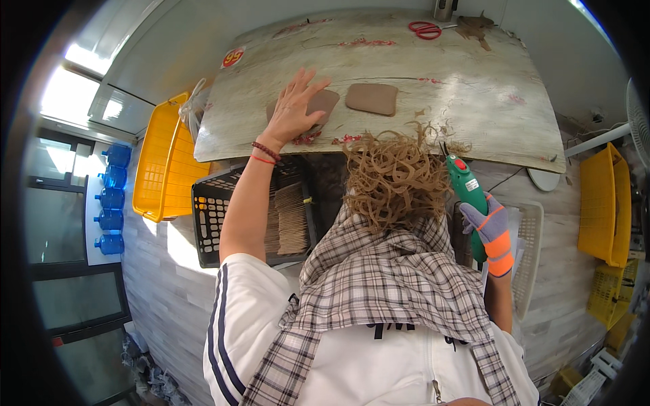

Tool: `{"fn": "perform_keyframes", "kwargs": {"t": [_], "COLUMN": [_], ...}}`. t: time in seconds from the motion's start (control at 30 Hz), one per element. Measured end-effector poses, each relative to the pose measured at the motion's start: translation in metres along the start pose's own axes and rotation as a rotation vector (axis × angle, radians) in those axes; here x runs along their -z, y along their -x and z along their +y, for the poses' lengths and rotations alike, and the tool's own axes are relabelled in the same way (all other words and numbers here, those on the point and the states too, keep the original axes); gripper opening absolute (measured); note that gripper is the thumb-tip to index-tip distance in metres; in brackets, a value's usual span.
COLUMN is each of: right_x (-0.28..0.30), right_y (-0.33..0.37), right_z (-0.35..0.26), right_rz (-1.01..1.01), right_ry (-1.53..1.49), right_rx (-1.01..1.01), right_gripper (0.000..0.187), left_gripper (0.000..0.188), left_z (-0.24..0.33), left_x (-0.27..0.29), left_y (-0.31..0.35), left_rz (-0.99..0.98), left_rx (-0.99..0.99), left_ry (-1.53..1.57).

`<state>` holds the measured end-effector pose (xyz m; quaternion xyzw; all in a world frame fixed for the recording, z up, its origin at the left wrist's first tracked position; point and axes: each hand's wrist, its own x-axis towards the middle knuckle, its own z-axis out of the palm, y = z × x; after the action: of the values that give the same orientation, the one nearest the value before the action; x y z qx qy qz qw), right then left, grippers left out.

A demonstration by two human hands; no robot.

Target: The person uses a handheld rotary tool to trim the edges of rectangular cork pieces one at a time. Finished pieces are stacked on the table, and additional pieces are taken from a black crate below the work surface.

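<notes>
My bare left hand (292,108) lies flat on the table (271,51), fingers spread, over a thin brown piece (326,101) that it partly hides. Just right of it rests another flat brown piece (372,99) with rounded corners. Wearing a grey and orange glove, my right hand (491,230) grips a green power tool (466,184) with a red switch. The tool's dark narrow tip points up at the table's near edge. Beside that tip, a heap of curly brown trimmings (396,179) covers my checked apron (386,284) and spills over the edge.
Below the table at left, a black crate (205,223) holds stacked brown pieces (291,220). Yellow crates (159,169) stand on both sides. Red scissors (425,30) and brown scraps (476,29) lie at the far right. A white basket (531,260) sits right of my gloved hand.
</notes>
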<state>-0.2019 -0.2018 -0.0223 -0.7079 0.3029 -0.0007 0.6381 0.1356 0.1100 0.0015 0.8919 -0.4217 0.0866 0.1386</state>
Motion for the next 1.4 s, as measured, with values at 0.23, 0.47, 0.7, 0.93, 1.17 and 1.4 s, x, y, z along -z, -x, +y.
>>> {"fn": "perform_keyframes", "kwargs": {"t": [0.23,0.47,0.7,0.93,1.17,1.4], "right_x": [-0.004,-0.006,0.001,-0.004,0.003,0.007], "right_y": [-0.003,0.005,0.006,0.004,0.011,0.015], "right_z": [-0.001,-0.001,0.015,0.036,0.026,0.030], "right_rz": [-0.043,-0.014,0.004,-0.020,0.039,0.043], "right_ry": [0.078,0.114,0.060,0.081,0.038,0.067], "right_rx": [0.008,-0.001,0.005,0.039,0.033,0.031], "right_gripper": [0.043,0.046,0.048,0.048,0.044,0.037], "left_gripper": [0.093,0.099,0.089,0.058,0.056,0.053], "left_z": [-0.030,-0.047,-0.071,-0.005,0.063,-0.029], "left_x": [0.008,0.005,0.044,0.038,0.043,0.047], "left_y": [-0.035,-0.044,0.016,0.021,0.010,0.033], "left_rz": [-0.559,-0.193,-0.006,-0.006,-0.252,0.100], "left_rx": [-0.055,-0.011,0.461,0.838,0.150,0.615], "left_ry": [-0.175,0.147,0.449,1.289,1.952,1.021]}}
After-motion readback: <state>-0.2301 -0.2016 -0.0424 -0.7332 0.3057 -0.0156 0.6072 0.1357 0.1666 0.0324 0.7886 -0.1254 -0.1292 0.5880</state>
